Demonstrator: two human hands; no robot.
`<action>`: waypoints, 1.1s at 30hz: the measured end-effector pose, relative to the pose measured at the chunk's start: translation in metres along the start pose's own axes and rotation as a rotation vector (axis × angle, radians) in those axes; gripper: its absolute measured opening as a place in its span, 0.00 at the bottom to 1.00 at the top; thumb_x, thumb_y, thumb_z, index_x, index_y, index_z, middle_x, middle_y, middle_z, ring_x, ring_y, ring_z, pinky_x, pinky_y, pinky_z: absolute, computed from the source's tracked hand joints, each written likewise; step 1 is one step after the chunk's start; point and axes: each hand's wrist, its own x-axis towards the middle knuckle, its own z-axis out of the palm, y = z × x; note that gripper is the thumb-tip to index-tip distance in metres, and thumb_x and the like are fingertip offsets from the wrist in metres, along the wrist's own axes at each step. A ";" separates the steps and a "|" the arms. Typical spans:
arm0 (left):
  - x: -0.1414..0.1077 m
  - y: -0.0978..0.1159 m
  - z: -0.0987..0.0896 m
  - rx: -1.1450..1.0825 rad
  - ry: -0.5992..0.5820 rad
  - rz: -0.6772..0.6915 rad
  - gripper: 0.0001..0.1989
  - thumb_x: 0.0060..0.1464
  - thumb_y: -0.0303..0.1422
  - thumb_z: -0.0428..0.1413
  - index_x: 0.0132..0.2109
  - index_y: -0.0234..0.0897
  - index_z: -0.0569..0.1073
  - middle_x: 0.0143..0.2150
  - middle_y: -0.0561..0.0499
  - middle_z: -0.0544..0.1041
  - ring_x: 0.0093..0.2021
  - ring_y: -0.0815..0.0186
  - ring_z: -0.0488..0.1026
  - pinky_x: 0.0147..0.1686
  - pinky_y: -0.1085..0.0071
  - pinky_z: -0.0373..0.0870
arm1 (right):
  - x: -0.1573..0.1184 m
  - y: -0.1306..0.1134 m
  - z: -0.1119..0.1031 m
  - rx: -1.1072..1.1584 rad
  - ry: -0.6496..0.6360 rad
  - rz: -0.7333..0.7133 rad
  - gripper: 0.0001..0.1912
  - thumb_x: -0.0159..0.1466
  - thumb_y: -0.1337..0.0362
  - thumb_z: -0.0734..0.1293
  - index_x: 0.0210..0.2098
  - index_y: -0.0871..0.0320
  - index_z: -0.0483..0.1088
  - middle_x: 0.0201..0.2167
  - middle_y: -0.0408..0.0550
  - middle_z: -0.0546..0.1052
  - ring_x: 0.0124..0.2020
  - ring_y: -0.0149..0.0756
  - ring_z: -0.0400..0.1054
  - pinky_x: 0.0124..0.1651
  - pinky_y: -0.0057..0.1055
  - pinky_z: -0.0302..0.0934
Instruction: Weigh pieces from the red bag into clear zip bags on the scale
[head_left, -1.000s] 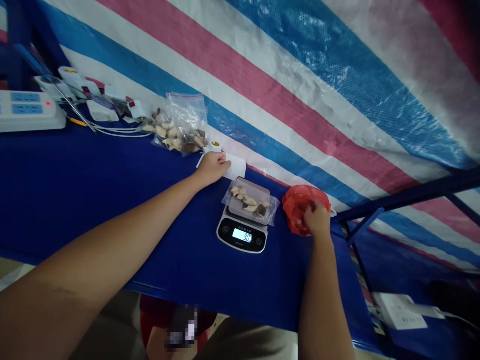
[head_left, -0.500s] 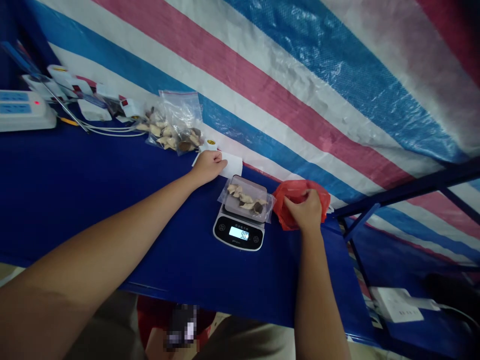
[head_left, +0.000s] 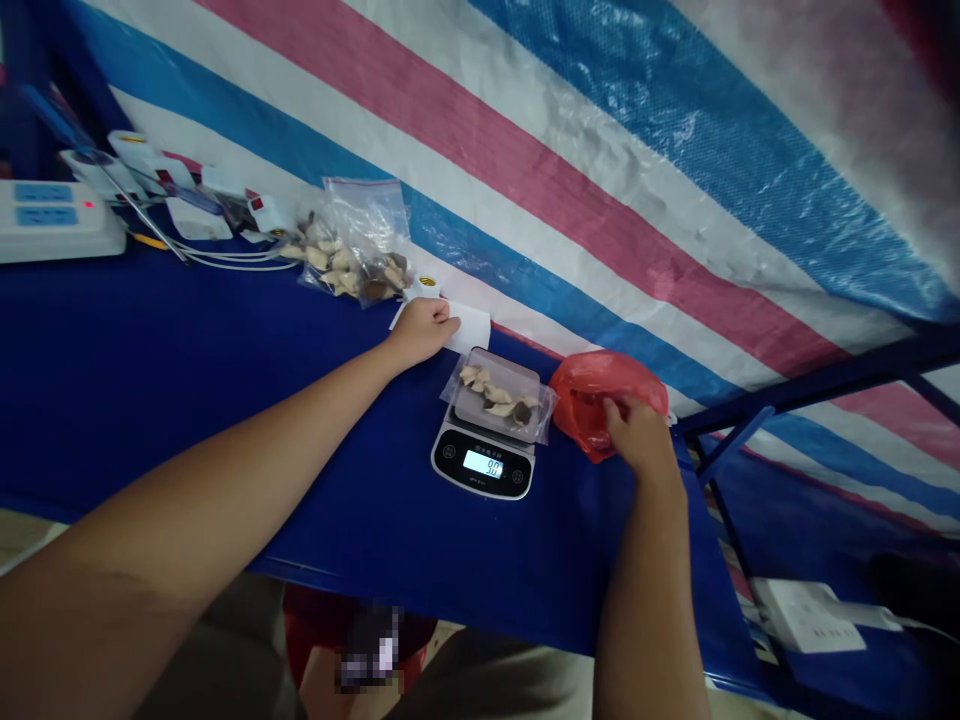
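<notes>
My left hand (head_left: 424, 330) rests as a closed fist on a white sheet of paper (head_left: 472, 326); whether its fingers hold anything is hidden. My right hand (head_left: 637, 430) is at the mouth of a red plastic bag (head_left: 611, 375), thumb and fingers drawn together; what they pinch, if anything, I cannot make out. Between the hands stands a small digital kitchen scale (head_left: 482, 462) with a lit display. On its platform lies a clear zip bag (head_left: 546, 408) with several pale and brown dried pieces (head_left: 496, 396) on or in it.
Behind my left hand lie clear bags (head_left: 360, 245) of similar dried pieces. Farther left are a power strip (head_left: 56, 218), cables (head_left: 232, 260) and small white devices (head_left: 217, 190). A striped tarp (head_left: 525, 180) backs the blue table (head_left: 187, 370). A metal frame (head_left: 739, 440) borders the right side.
My right hand has shifted right at the red bag's mouth, and its spread thumb and fingers have come together. The left fist stays on the paper. The view has shifted slightly.
</notes>
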 end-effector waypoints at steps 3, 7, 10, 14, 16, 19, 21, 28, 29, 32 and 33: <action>0.000 0.001 0.000 -0.002 0.001 0.011 0.22 0.47 0.27 0.58 0.20 0.39 0.49 0.19 0.59 0.50 0.23 0.72 0.50 0.28 0.67 0.46 | 0.002 0.015 0.005 -0.042 -0.199 0.035 0.14 0.65 0.62 0.62 0.40 0.56 0.80 0.38 0.56 0.82 0.39 0.49 0.75 0.46 0.44 0.66; -0.001 0.003 0.000 0.003 -0.001 0.003 0.22 0.47 0.27 0.58 0.20 0.39 0.49 0.19 0.58 0.50 0.24 0.72 0.49 0.28 0.67 0.46 | 0.002 0.020 0.012 -0.001 -0.281 0.047 0.12 0.60 0.65 0.66 0.41 0.56 0.79 0.37 0.51 0.82 0.36 0.44 0.76 0.44 0.39 0.67; -0.001 0.003 0.000 -0.002 -0.006 -0.001 0.22 0.47 0.27 0.58 0.20 0.40 0.49 0.19 0.58 0.50 0.24 0.72 0.50 0.29 0.67 0.46 | 0.001 0.017 0.014 0.044 -0.301 0.069 0.10 0.57 0.68 0.67 0.37 0.56 0.78 0.34 0.49 0.82 0.32 0.40 0.75 0.39 0.35 0.66; 0.000 0.002 0.000 -0.004 -0.004 0.001 0.22 0.47 0.27 0.58 0.20 0.40 0.50 0.19 0.58 0.51 0.24 0.71 0.50 0.29 0.67 0.46 | 0.003 0.014 0.015 0.094 -0.257 0.093 0.09 0.58 0.69 0.64 0.35 0.56 0.76 0.34 0.51 0.81 0.33 0.41 0.75 0.41 0.36 0.66; 0.000 0.001 0.000 0.000 -0.002 0.006 0.22 0.47 0.27 0.58 0.20 0.40 0.49 0.19 0.58 0.51 0.24 0.71 0.50 0.29 0.67 0.46 | 0.003 0.013 0.014 0.141 -0.242 0.106 0.10 0.60 0.68 0.62 0.36 0.56 0.76 0.37 0.53 0.82 0.35 0.41 0.75 0.42 0.37 0.67; 0.000 0.000 0.000 0.007 -0.005 0.015 0.23 0.47 0.27 0.58 0.20 0.40 0.49 0.19 0.58 0.50 0.24 0.71 0.50 0.28 0.67 0.46 | 0.003 0.012 0.012 0.227 -0.270 0.133 0.15 0.62 0.67 0.57 0.40 0.58 0.75 0.35 0.52 0.82 0.29 0.39 0.75 0.38 0.36 0.69; 0.000 0.000 0.000 0.005 -0.007 0.015 0.23 0.47 0.27 0.58 0.20 0.40 0.49 0.19 0.58 0.50 0.24 0.72 0.50 0.28 0.67 0.46 | 0.002 0.011 0.011 0.263 -0.300 0.143 0.15 0.63 0.64 0.58 0.38 0.58 0.76 0.34 0.52 0.82 0.30 0.40 0.75 0.39 0.37 0.69; -0.001 0.002 -0.001 0.007 -0.009 0.011 0.23 0.48 0.26 0.58 0.20 0.39 0.49 0.19 0.58 0.50 0.24 0.72 0.49 0.29 0.66 0.46 | -0.002 0.012 0.000 0.387 -0.479 0.126 0.10 0.56 0.61 0.65 0.32 0.55 0.78 0.34 0.48 0.82 0.38 0.44 0.76 0.45 0.38 0.70; -0.001 0.003 -0.001 0.006 -0.010 0.008 0.23 0.48 0.26 0.58 0.20 0.40 0.49 0.19 0.58 0.49 0.24 0.72 0.49 0.29 0.66 0.46 | -0.004 0.012 -0.002 0.425 -0.514 0.119 0.11 0.53 0.63 0.65 0.34 0.55 0.78 0.36 0.47 0.82 0.39 0.43 0.76 0.46 0.38 0.70; -0.002 0.003 0.000 -0.002 -0.015 -0.001 0.23 0.48 0.26 0.58 0.21 0.40 0.49 0.19 0.58 0.50 0.24 0.72 0.49 0.29 0.67 0.46 | -0.007 0.011 -0.008 0.515 -0.591 0.140 0.17 0.47 0.68 0.66 0.36 0.55 0.78 0.39 0.47 0.82 0.42 0.42 0.76 0.47 0.36 0.69; -0.002 0.003 0.000 -0.006 -0.014 -0.002 0.23 0.48 0.26 0.58 0.21 0.40 0.49 0.19 0.58 0.50 0.24 0.71 0.49 0.29 0.67 0.46 | -0.008 0.010 -0.009 0.532 -0.610 0.153 0.17 0.46 0.68 0.67 0.36 0.56 0.78 0.39 0.47 0.82 0.42 0.42 0.76 0.46 0.35 0.69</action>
